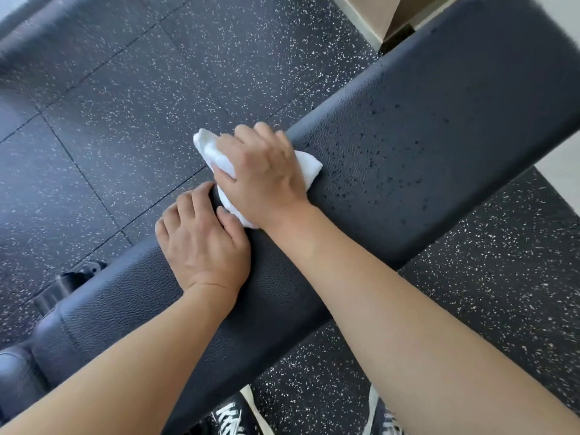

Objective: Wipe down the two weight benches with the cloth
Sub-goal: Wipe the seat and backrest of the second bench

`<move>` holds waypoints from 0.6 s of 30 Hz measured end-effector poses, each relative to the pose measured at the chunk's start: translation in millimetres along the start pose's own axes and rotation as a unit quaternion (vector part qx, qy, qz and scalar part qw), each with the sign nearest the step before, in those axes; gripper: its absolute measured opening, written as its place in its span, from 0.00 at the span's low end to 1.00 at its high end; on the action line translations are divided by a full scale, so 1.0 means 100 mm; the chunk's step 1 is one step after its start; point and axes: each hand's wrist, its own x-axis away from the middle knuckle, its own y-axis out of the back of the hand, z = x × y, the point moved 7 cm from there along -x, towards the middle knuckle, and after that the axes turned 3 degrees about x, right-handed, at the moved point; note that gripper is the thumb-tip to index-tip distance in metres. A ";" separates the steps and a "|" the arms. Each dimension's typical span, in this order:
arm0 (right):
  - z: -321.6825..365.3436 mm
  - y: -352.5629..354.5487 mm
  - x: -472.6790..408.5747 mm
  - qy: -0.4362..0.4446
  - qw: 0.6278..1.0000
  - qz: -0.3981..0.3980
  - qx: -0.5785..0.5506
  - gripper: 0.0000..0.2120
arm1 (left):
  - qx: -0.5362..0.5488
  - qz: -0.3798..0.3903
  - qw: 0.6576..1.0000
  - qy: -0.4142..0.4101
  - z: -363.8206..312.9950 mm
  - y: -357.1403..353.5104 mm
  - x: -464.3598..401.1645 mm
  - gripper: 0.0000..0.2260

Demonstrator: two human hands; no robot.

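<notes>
A long black padded weight bench runs diagonally from lower left to upper right. Dark droplets speckle its right part. A white cloth lies bunched on the pad near its far edge. My right hand lies on top of the cloth, with its fingers curled over the cloth at the pad's far edge. My left hand rests on the pad just left of it, fingers bent over the far edge and thumb beside the cloth. A second dark bench shows blurred at the top left.
Speckled black rubber floor tiles surround the bench. A metal bench foot sticks out at the left. My two sneakers stand below the pad's near edge. A beige wall base sits at the top right.
</notes>
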 end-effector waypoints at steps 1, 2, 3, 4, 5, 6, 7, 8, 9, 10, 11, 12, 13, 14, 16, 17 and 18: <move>-0.05 0.05 0.11 0.017 1.000 -0.010 -0.016 0.06 | 0.000 -0.001 1.000 -0.001 0.00 0.00 0.00 0.23; -0.11 0.12 0.26 0.024 0.999 -0.024 -0.029 0.07 | 0.000 -0.003 1.000 -0.001 0.00 0.00 0.00 0.23; -0.19 0.19 0.46 0.027 0.998 -0.037 -0.035 0.08 | 0.000 -0.004 1.000 -0.002 0.01 -0.01 -0.01 0.23; -0.26 0.27 0.68 0.030 0.998 -0.043 -0.036 0.09 | -0.001 -0.005 1.000 -0.002 0.01 -0.01 -0.01 0.23; -0.34 0.35 0.92 0.035 0.998 -0.041 -0.037 0.10 | -0.002 -0.007 1.000 -0.001 0.02 -0.01 -0.01 0.23; -0.41 0.42 1.15 0.041 0.998 -0.033 -0.036 0.11 | -0.003 -0.007 1.000 -0.001 0.02 -0.01 -0.01 0.22; -0.47 0.48 1.35 0.048 0.998 -0.024 -0.036 0.12 | -0.001 -0.007 1.000 -0.002 0.02 -0.01 -0.01 0.22; -0.51 0.53 1.50 0.056 0.998 -0.018 -0.038 0.13 | 0.002 -0.006 1.000 -0.003 0.01 -0.01 0.00 0.22; -0.54 0.56 1.58 0.066 0.997 -0.016 -0.041 0.14 | 0.004 -0.007 1.000 -0.003 0.01 0.00 0.00 0.22; -0.55 0.56 1.59 0.075 0.996 -0.017 -0.043 0.14 | 0.006 -0.007 1.000 -0.002 0.01 0.00 -0.01 0.22; -0.54 0.54 1.53 0.077 0.996 -0.024 -0.041 0.14 | 0.008 -0.007 1.000 -0.001 0.01 0.00 -0.01 0.22; -0.51 0.51 1.41 0.069 0.996 -0.035 -0.035 0.13 | 0.008 -0.006 1.000 -0.001 0.01 0.00 -0.02 0.22; -0.48 0.47 1.25 0.055 0.997 -0.047 -0.027 0.12 | 0.008 -0.006 1.000 0.000 0.02 0.00 -0.02 0.22; -0.44 0.41 1.06 0.038 0.997 -0.057 -0.021 0.11 | 0.006 -0.005 1.000 0.003 0.02 0.00 -0.01 0.22; -0.32 0.26 0.61 0.010 0.998 -0.057 -0.024 0.08 | 0.002 0.000 1.000 0.008 0.03 -0.01 -0.01 0.22; -0.25 0.18 0.37 0.000 0.998 -0.050 -0.028 0.07 | 0.000 0.002 1.000 0.010 0.03 -0.01 -0.01 0.22; -0.18 0.11 0.15 -0.007 0.999 -0.045 -0.028 0.06 | -0.002 0.003 1.000 0.013 0.03 0.00 -0.01 0.23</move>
